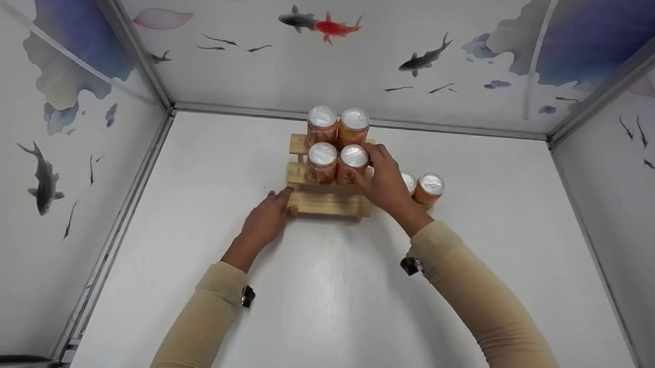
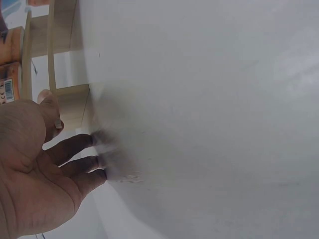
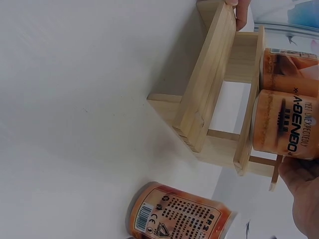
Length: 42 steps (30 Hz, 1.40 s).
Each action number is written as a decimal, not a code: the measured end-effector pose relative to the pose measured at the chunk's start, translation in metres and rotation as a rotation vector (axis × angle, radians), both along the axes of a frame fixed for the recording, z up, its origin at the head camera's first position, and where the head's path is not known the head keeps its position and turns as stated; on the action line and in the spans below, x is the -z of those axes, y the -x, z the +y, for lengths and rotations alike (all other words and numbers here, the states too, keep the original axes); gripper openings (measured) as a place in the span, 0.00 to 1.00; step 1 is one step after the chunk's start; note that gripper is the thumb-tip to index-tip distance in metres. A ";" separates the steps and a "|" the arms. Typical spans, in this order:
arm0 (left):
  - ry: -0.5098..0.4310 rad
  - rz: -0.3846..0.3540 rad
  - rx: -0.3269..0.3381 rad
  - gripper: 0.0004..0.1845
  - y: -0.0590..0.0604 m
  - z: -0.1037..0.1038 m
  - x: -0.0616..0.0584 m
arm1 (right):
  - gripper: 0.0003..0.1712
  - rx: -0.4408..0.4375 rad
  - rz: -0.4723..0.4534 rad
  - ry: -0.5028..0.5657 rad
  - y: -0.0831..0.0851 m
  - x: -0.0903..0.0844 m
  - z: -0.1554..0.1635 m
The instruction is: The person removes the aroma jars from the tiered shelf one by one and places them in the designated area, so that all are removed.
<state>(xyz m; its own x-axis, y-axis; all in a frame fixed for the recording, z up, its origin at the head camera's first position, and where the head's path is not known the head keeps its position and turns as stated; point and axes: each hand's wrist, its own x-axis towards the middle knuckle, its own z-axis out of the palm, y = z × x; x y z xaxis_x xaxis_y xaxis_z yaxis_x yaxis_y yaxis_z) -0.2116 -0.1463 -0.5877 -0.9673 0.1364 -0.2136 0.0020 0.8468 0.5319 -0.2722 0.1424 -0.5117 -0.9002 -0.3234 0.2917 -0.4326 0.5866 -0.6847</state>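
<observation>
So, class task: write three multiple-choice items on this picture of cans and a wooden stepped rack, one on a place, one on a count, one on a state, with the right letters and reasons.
1. Where does the left hand rest?
A. on a can lid
B. at the left end of the rack's lowest step
C. against the side wall

2. How many cans stand on the rack?
A. four
B. two
C. six

3. What is the right hand doing?
A. lying flat on the table
B. hanging in the air, holding nothing
C. gripping the right can on the middle step

Answers:
1. B, its fingers touch the left end of the lowest plank.
2. A, two on the top step, two on the middle step; two more cans stand on the table to the right.
3. C, its fingers curl round the gripped can.
</observation>
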 end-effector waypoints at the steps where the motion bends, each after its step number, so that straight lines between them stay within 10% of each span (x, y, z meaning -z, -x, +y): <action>1: -0.001 -0.004 -0.001 0.33 0.000 0.000 0.000 | 0.38 -0.001 0.005 0.000 0.000 0.000 0.000; 42: 0.012 -0.004 0.011 0.34 -0.001 0.001 -0.004 | 0.35 0.024 0.054 0.027 -0.005 -0.002 0.021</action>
